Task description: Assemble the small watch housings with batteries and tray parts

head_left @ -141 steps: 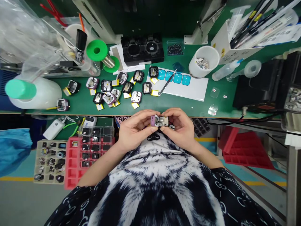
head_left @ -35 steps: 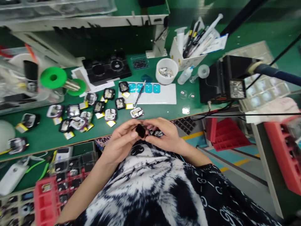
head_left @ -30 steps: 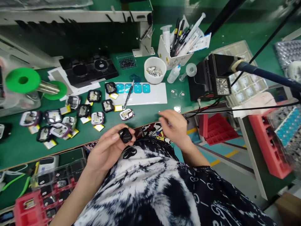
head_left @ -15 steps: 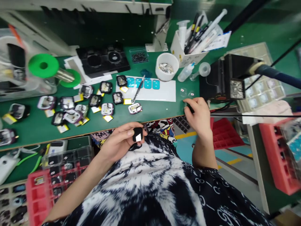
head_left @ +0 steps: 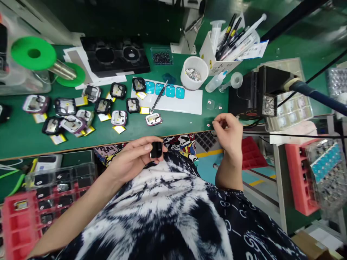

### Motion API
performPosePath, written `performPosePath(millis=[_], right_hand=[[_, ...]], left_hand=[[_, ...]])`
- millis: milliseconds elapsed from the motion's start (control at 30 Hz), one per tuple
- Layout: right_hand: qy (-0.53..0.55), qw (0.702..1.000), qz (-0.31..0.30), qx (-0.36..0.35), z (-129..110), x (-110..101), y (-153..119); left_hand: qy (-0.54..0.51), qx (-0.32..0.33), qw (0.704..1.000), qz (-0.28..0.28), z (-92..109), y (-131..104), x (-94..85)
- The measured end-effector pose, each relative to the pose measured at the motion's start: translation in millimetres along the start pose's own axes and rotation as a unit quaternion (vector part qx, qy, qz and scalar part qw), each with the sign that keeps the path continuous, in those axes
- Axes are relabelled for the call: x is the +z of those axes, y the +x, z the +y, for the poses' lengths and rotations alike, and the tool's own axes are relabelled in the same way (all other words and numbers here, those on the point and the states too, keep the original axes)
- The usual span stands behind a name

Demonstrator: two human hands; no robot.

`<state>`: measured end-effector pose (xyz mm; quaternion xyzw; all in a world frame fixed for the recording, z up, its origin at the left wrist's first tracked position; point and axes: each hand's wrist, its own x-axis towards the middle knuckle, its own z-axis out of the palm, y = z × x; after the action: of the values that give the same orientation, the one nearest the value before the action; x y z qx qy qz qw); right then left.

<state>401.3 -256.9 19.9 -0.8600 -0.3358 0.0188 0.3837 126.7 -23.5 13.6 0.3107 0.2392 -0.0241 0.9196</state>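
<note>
Near the bench's front edge, my left hand (head_left: 135, 157) holds a small black device (head_left: 156, 149) with a glossy face between thumb and fingers. Off to the right, my right hand (head_left: 229, 131) is over the edge of the green bench, thumb and index finger pinched together; what they hold, if anything, is too small to make out. Just left of those fingertips lies a tiny label (head_left: 208, 125) with a red mark. Beyond it are small clear films (head_left: 210, 104). Tweezers (head_left: 159, 96) rest across a white sheet (head_left: 189, 103) bearing blue square stickers (head_left: 170, 91).
Several opened watch-like cases (head_left: 65, 107) with yellow-edged parts spread over the left. Behind stand a solder spool (head_left: 34, 53), a black fixture (head_left: 115, 59), a white cup (head_left: 194, 74) and a pen box (head_left: 221, 67). A black machine (head_left: 242, 94) stands right; red trays (head_left: 300, 177) sit below.
The view has shifted, so bench items appear further left. The device in my left hand has tilted and its white reflection has gone. A small label now shows beside my right fingertips.
</note>
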Motion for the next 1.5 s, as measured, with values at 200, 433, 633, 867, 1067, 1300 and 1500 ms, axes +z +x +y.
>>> performPosePath(millis=[200,433,633,867,1067,1300,1500], right_hand=[[0.320,0.938,-0.125,0.037,-56.0,26.1,-16.8],[0.436,0.862,-0.254,0.047,-99.7,86.5,-33.4],[0.416,0.863,-0.284,0.030,-99.1,92.6,-29.2],[0.417,0.859,-0.294,0.040,-98.3,94.8,-30.3],[0.398,0.877,-0.269,0.014,-96.6,97.5,-31.9],[0.386,0.881,-0.272,0.000,-98.3,98.5,-28.9],[0.392,0.880,-0.268,-0.006,-98.6,99.7,-28.3]], left_hand=[[-0.022,-0.017,1.000,-0.009,-2.4,11.0,6.6],[-0.035,-0.029,0.999,-0.006,-7.2,10.5,1.7],[-0.055,-0.022,0.998,-0.002,-5.9,6.1,-2.3],[-0.037,-0.026,0.999,-0.004,-4.6,9.3,-2.9],[-0.024,-0.027,0.999,-0.002,-6.7,10.3,-5.7],[-0.019,-0.026,0.999,-0.003,-6.1,8.9,-7.0],[-0.011,-0.031,0.999,0.005,-4.4,9.4,-6.2]])
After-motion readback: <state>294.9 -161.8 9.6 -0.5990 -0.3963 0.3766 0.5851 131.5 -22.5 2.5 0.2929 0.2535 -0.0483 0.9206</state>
